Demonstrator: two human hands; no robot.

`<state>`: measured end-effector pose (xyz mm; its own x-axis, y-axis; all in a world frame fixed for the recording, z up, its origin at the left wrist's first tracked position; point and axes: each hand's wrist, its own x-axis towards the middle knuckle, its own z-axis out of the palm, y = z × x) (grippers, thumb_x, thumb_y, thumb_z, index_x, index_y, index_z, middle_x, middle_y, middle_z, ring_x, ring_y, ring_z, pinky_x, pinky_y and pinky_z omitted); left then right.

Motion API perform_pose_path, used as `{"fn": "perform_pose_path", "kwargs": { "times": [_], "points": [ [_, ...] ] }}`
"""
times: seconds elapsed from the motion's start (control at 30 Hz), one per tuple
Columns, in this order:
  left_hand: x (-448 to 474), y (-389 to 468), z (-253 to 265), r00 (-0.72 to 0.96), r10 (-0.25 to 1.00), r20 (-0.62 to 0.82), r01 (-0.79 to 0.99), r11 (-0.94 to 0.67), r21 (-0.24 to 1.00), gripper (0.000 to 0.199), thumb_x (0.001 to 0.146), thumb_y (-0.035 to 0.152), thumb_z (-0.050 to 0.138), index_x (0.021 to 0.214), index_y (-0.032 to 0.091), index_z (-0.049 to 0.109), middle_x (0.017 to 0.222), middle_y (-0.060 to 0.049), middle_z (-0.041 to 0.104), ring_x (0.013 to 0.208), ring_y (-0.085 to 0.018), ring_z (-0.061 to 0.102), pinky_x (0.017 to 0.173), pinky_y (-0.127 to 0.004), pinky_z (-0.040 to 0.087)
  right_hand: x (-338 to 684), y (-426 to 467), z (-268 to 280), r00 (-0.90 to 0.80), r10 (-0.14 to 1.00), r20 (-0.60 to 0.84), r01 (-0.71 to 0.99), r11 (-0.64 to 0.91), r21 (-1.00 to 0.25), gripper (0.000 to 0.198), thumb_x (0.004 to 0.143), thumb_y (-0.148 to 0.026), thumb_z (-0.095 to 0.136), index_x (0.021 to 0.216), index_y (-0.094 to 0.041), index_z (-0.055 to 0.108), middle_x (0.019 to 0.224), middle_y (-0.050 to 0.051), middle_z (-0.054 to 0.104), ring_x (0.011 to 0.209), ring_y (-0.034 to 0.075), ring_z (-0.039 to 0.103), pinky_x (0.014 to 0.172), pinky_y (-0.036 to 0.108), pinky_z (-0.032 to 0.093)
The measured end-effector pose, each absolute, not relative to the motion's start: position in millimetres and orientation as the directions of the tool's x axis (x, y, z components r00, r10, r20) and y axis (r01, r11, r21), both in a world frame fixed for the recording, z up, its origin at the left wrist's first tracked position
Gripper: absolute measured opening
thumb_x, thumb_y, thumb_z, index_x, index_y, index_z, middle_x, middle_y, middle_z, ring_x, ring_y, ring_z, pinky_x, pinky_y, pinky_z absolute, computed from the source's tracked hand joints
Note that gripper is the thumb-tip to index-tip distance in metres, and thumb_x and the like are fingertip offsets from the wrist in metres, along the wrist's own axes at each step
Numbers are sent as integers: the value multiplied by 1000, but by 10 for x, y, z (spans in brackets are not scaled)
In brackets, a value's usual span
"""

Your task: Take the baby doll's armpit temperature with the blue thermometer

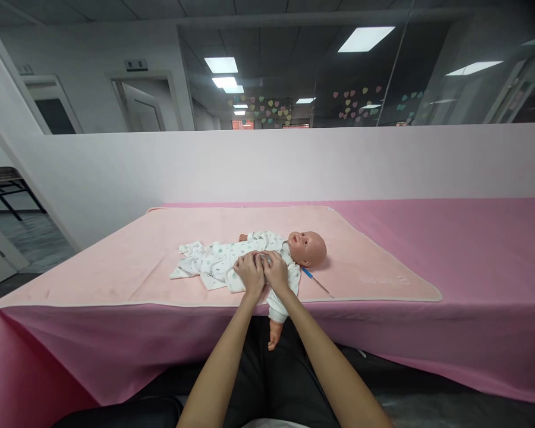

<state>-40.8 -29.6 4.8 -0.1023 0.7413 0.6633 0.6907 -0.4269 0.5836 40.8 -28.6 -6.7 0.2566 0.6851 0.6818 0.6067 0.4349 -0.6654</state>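
Observation:
A baby doll (307, 248) lies on its back with its head to the right, dressed in a white printed outfit (218, 257). Over the chest, my left hand (251, 272) has its fingers bent and closed on the cloth of the outfit. Right beside it, touching, my right hand (275, 270) pinches the same cloth near the doll's shoulder. My fingers hide the exact fold between them. One doll arm (275, 334) hangs over the table's front edge, below my wrists. Near the head lies a thin stick with a blue end (309, 274).
A peach mat (129, 249) with a pale border lies under the doll, on a table with a pink cloth (472, 255). Behind the table stands a low white wall (294, 163) with glass above. A dark stool (4, 181) is at the far left.

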Motion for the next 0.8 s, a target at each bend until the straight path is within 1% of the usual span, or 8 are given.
{"fn": "perform_pose_path", "kwargs": {
  "times": [0.1, 0.33, 0.57, 0.8],
  "points": [
    [-409, -288, 41, -111, 741, 662, 695, -418, 585, 25, 90, 29, 36, 91, 22, 60, 94, -4, 64, 92, -20, 50, 87, -38, 27, 420, -264, -95, 251, 689, 680, 603, 438, -667, 25, 82, -21, 42, 94, -20, 64, 95, 5, 64, 87, 17, 58, 78, 28, 43],
    [-411, -286, 44, -117, 729, 674, 691, -428, 583, 24, 90, 29, 37, 93, 23, 59, 96, -3, 64, 93, -20, 50, 87, -38, 27, 443, -221, -139, 259, 704, 662, 600, 420, -681, 28, 85, -28, 41, 97, -19, 64, 96, 7, 65, 89, 18, 59, 79, 29, 44],
    [-402, -297, 55, -109, 730, 675, 698, -427, 575, 24, 90, 29, 36, 93, 23, 59, 96, -4, 64, 93, -20, 50, 87, -39, 27, 429, -248, -117, 258, 707, 658, 614, 406, -677, 29, 86, -28, 39, 99, -19, 63, 97, 7, 65, 89, 18, 58, 81, 29, 43],
    [-399, -298, 49, -126, 724, 678, 682, -433, 589, 22, 89, 27, 37, 87, 23, 58, 92, -3, 64, 91, -20, 51, 86, -39, 27, 421, -286, -67, 246, 697, 674, 632, 412, -657, 23, 81, -20, 42, 87, -19, 64, 87, 5, 65, 82, 17, 58, 74, 28, 43]
  ]
}}
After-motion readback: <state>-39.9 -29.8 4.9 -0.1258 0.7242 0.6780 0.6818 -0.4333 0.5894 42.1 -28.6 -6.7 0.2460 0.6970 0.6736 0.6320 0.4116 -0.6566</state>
